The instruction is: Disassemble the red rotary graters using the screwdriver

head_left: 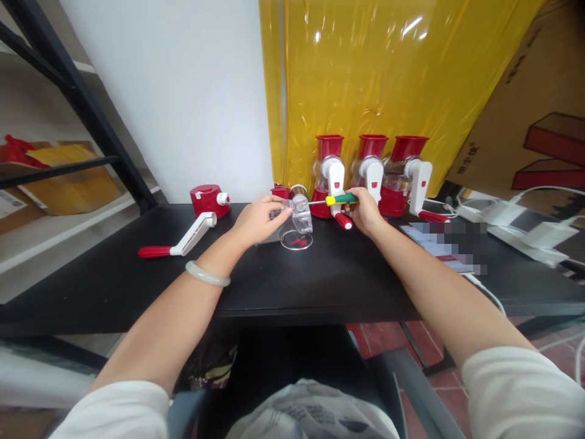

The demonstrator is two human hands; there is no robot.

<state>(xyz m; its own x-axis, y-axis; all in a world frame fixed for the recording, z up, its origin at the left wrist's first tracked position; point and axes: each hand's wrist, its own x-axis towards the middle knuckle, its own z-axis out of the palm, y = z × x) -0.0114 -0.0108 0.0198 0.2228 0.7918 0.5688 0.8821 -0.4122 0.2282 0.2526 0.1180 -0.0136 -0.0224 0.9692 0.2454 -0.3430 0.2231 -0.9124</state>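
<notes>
My left hand [260,219] grips the clear plastic housing [300,221] of a rotary grater, whose round rim rests on the black table. My right hand [364,210] is closed around the green and yellow handle of a screwdriver [342,199]. The screwdriver lies level, its shaft pointing left at the housing; whether the tip touches a screw I cannot tell. Just behind the housing are a metal grating drum [298,191] and a red part, partly hidden. Left of my left hand, a red base [210,201] stands near a white crank with a red grip [189,238].
Three assembled red and white graters [372,167] stand at the back, close behind my right hand. A flat device [425,241] lies to the right, with a power strip [507,228] and cables beyond. A metal shelf [86,97] flanks the left; a cardboard box [512,103] the right.
</notes>
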